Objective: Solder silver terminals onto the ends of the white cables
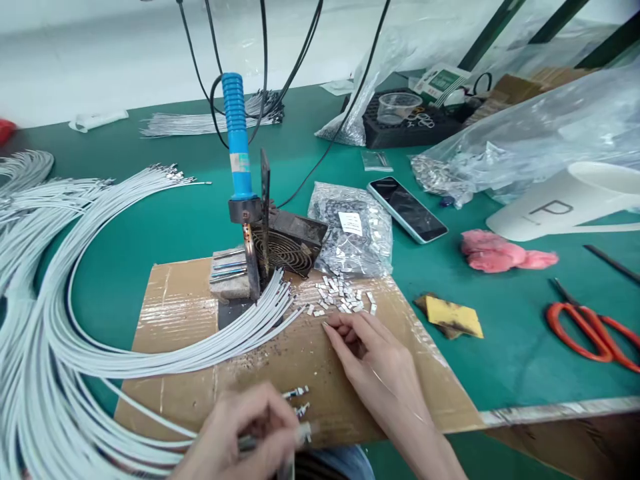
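My left hand is low in front, smeared by motion, its thumb and forefinger pinched on a small whitish piece too blurred to name. Metal terminals stick out just beyond it, over the cardboard. My right hand rests on the cardboard sheet, thumb and forefinger together; what they hold, if anything, I cannot make out. Just past its fingertips lies a scatter of small white pieces. A thick bundle of white cables curves in from the left, ends fanned beside the soldering iron.
The upright iron stands by a coiled metal holder. Behind the white pieces are a plastic bag of parts and a phone. To the right lie a yellow sponge, pink cloth, a white cup and red-handled scissors.
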`<state>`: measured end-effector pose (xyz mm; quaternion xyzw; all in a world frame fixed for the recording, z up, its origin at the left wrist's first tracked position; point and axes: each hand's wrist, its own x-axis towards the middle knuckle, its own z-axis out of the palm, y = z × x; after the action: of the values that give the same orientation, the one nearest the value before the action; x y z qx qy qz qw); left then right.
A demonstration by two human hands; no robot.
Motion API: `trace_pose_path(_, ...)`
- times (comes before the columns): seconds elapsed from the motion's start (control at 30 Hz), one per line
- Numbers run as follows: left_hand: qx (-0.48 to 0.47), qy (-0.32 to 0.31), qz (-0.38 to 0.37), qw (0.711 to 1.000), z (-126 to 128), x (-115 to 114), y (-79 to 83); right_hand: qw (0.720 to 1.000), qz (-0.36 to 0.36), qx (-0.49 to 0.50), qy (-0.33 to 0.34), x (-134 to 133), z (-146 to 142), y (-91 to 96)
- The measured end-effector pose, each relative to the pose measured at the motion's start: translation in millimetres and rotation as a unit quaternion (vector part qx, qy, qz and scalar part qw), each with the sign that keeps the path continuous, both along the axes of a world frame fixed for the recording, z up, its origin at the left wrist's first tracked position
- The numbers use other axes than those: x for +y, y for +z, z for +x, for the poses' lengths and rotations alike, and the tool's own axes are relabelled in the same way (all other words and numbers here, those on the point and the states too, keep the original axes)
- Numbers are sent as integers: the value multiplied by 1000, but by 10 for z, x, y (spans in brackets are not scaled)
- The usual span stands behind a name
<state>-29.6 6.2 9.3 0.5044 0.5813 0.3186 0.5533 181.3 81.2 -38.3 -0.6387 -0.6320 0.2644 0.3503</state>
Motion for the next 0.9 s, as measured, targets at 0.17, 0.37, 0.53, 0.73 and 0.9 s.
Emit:
trace_pose_path(0.17, -156, 185, -83, 967, -6, 212, -150, 998, -41, 47, -10, -138, 51, -27)
trace_pose_path(0.37, -199, 235, -95, 947, 10, 185, -91, 985, -75, 149, 36, -205, -156, 72)
trace_pose_path(0.53, -183, 244, -104, 947, 46, 183, 3, 961, -72, 251, 91, -214, -409, 231)
trace_pose_path(0.73, -189, 231, -103, 949, 31, 156, 25, 933, -103, 321, 130, -218, -536, 263)
trace_pose_path(0.9, -200, 221, -96, 950, 34, 152, 20, 913, -127, 359, 145, -233, -562, 275)
